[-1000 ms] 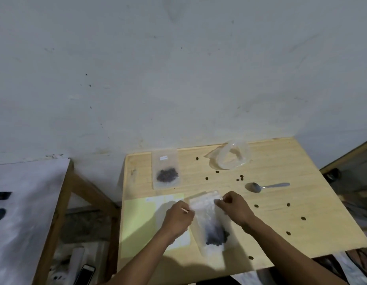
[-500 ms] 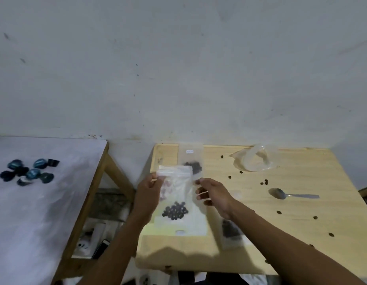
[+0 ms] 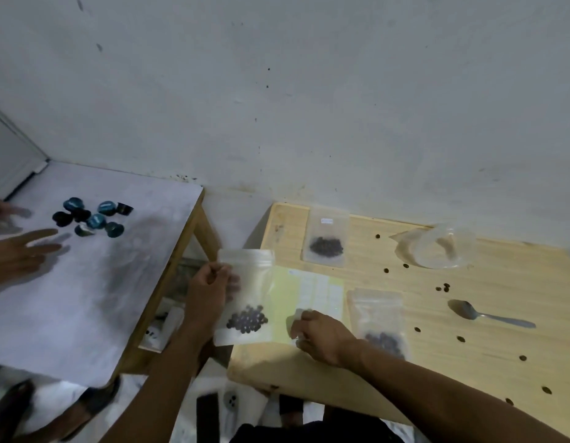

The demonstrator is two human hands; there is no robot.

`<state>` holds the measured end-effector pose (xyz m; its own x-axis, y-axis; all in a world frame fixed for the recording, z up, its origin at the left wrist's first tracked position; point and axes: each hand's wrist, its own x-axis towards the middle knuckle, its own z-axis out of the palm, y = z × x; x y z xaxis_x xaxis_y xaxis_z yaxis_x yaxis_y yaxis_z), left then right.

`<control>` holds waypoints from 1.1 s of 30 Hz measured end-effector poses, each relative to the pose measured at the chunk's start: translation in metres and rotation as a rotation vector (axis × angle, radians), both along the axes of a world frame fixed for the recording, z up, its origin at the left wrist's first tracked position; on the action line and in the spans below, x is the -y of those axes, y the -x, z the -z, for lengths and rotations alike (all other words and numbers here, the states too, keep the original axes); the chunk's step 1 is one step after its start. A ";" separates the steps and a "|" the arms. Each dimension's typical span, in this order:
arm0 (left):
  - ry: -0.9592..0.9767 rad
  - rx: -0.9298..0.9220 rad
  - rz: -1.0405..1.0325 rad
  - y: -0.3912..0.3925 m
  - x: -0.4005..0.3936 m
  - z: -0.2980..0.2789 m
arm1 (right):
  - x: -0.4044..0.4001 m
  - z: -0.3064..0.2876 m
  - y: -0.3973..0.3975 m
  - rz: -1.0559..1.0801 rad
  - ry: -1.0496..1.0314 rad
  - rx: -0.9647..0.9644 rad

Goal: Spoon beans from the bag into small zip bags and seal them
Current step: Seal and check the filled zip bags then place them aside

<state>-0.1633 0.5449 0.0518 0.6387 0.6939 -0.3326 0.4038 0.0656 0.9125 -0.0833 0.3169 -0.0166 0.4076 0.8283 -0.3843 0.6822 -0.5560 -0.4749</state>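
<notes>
My left hand (image 3: 210,290) pinches a zip bag (image 3: 249,295) by its left edge, fingers curled over the front, and holds it upright off the worktop's (image 3: 488,343) left edge. The beans (image 3: 247,320) sit in a clump at the bag's bottom, at about 4 o'clock from that hand. The left forearm runs down to 7 o'clock.

My right hand (image 3: 322,335) lies knuckles up on the worktop at 3 o'clock from the held bag, just beside it. Its fingers are curled onto a small pale label (image 3: 299,314) on the yellow sheet (image 3: 285,302); I cannot tell whether they pinch it. The right forearm crosses the lower part of a second filled bag (image 3: 378,318) lying flat at 3 o'clock from that hand.

A third filled bag (image 3: 325,238) lies at 12 o'clock near the wall. The open clear bag (image 3: 437,247) sits at 1 o'clock, the spoon (image 3: 488,314) at 3 o'clock, with loose beans scattered around them.
</notes>
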 end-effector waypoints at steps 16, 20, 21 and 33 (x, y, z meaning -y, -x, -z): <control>-0.057 0.010 0.163 -0.039 0.023 -0.025 | -0.009 -0.068 -0.066 0.583 -0.421 -0.216; -0.128 0.068 0.175 -0.065 0.037 -0.041 | -0.023 -0.108 -0.078 0.647 -0.628 -0.324; -0.121 0.093 0.195 -0.071 0.042 -0.047 | -0.026 -0.114 -0.078 0.670 -0.664 -0.345; -0.065 0.256 0.254 -0.092 0.069 -0.071 | -0.037 -0.127 -0.081 0.878 -0.782 -0.332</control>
